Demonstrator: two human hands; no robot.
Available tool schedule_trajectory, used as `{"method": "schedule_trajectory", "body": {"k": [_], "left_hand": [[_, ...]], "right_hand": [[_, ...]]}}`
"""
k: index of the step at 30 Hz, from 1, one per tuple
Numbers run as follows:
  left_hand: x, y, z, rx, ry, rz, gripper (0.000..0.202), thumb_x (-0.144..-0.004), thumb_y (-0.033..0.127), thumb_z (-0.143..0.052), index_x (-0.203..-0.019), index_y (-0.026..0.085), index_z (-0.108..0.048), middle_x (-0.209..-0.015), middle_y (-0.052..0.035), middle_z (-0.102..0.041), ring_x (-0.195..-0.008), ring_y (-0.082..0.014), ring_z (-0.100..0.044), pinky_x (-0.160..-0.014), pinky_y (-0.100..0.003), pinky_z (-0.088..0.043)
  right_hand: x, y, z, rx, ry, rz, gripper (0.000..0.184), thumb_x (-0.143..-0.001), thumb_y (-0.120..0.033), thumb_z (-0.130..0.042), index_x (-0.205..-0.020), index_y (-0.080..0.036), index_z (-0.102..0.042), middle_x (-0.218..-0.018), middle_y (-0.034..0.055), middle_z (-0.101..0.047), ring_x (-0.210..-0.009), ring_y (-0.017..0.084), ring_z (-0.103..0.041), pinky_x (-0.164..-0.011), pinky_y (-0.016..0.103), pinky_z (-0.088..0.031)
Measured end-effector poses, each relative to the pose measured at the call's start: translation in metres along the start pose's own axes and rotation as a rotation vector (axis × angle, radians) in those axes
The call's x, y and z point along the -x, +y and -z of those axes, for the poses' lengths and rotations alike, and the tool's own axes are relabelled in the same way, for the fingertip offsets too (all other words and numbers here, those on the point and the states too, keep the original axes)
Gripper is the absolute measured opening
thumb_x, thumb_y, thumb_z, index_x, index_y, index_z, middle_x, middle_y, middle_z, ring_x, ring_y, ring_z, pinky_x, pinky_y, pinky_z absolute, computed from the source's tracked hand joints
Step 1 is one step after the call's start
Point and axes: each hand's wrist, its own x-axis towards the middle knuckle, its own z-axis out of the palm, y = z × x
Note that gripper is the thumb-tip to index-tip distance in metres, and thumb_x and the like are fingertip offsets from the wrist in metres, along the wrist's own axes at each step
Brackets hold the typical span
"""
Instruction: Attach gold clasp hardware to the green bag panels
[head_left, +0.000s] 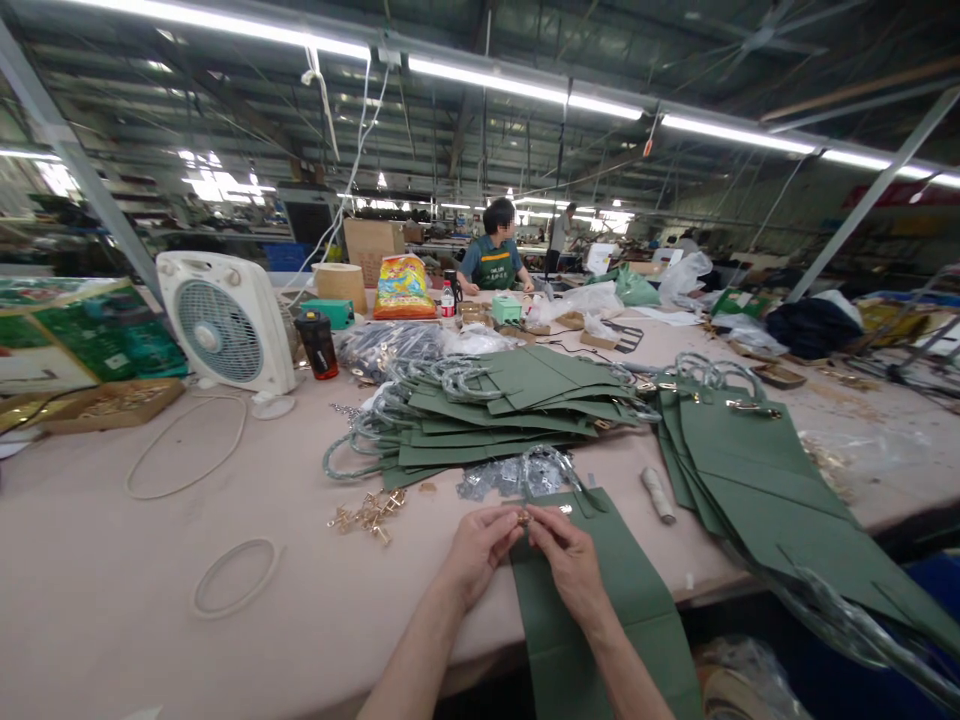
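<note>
Fingers (551, 527) of our left hand (474, 552) and right hand (571, 565) pinch a small metal fitting (523, 518) above a green panel (626, 575), which we see overhanging the table (322, 630); gold-coloured fittings (373, 514) lie leftward.

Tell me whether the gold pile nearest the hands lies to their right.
No, the gold pile lies left of the left hand.

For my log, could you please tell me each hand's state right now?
Left hand: closed, pinching a small gold-coloured piece.
Right hand: closed, pinching the same piece, above the green panel.
</note>
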Motion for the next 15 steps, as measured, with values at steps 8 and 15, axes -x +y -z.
{"method": "schedule_trajectory", "body": {"k": [8, 15], "left_hand": [[0.001, -0.004, 0.004, -0.043, -0.067, 0.004, 0.04, -0.072, 0.029, -0.094, -0.105, 0.01, -0.082, -0.101, -0.0113, -0.081, -0.086, -0.0109, -0.074, -0.083, -0.013, -0.058], [-0.001, -0.012, 0.001, -0.2, 0.014, -0.186, 0.045, -0.072, 0.036, -0.093, -0.107, 0.01, -0.081, -0.094, -0.0124, -0.081, -0.08, -0.0167, -0.073, -0.081, -0.026, -0.059]], "right_hand": [[0.0, 0.004, -0.002, 0.065, 0.028, 0.05, 0.029, -0.093, -0.045, -0.071, -0.112, -0.026, -0.082, -0.107, 0.0091, -0.075, -0.1, 0.025, -0.069, -0.085, 0.034, -0.06], [-0.002, -0.003, 0.001, -0.082, -0.019, -0.102, 0.041, -0.094, -0.054, -0.068, -0.115, -0.021, -0.081, -0.084, 0.0056, -0.074, -0.074, 0.019, -0.064, -0.072, 0.031, -0.055]]}}
